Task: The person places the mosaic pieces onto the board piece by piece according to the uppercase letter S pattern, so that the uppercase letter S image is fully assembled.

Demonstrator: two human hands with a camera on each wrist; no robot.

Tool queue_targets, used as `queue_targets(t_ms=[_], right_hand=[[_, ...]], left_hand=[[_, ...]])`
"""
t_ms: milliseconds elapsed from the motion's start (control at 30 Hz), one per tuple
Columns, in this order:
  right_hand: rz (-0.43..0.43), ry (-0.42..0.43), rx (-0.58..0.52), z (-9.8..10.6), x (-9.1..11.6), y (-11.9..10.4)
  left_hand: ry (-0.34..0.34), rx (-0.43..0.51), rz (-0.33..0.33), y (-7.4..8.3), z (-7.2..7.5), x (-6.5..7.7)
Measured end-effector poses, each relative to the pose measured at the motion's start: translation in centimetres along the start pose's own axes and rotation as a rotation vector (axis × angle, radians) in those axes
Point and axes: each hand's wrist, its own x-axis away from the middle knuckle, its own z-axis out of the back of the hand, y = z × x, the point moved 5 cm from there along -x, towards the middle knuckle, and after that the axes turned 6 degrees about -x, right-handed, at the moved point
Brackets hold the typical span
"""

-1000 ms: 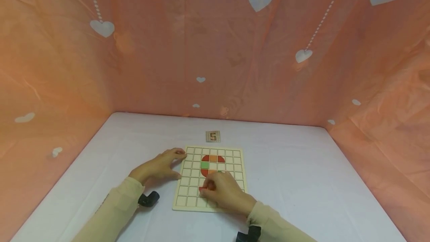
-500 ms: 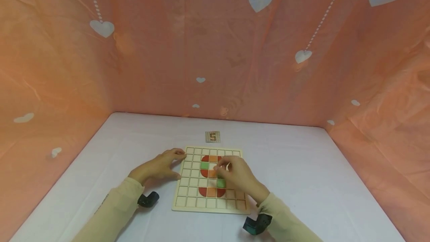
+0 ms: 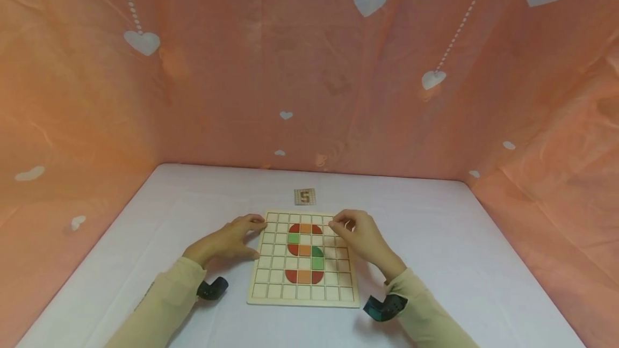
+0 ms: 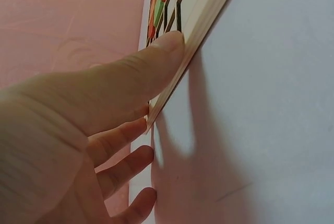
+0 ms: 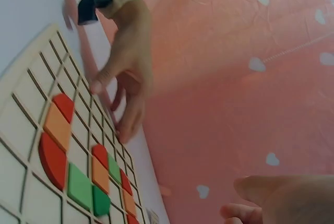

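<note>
A pale wooden grid board (image 3: 263, 290) lies flat on the table. Red, orange and green tiles in it form an S-like figure, with a red rounded tile (image 3: 291, 276) at its lower left and a light green square tile (image 3: 317, 263) on the right. My left hand (image 3: 229, 238) rests along the board's left edge, thumb and fingers spread and touching the rim; the left wrist view shows the thumb (image 4: 169, 46) on that edge. Over the board's upper right edge hovers my right hand (image 3: 362, 235), fingers loosely bent, with nothing visible in it.
Behind the board lies a small square card (image 3: 304, 196) with a similar 5-shaped pattern. The white-covered table (image 3: 435, 262) meets an orange-pink curtain (image 3: 217, 95) printed with white hearts at the back and sides. Each wrist carries a black camera mount (image 3: 385, 307).
My right hand has left the lower middle of the board, uncovering the bottom row and the right-side green tiles, and moved up and right to the edge. The left hand stays put.
</note>
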Motion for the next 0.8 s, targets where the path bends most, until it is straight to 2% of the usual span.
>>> queue_targets(t_ms=[500,700,800], right_hand=[[-0.037,0.094,0.042,3.4,-0.3,1.9],[-0.039,0.11,0.059,4.1,-0.2,2.5],[-0.04,0.109,0.061,4.2,-0.1,2.8]], left_hand=[[0.007,-0.007,-0.016,0.1,0.2,-0.1],[0.007,0.013,0.003,0.0,0.1,-0.2],[0.014,-0.003,-0.014,-0.1,0.3,-0.1]])
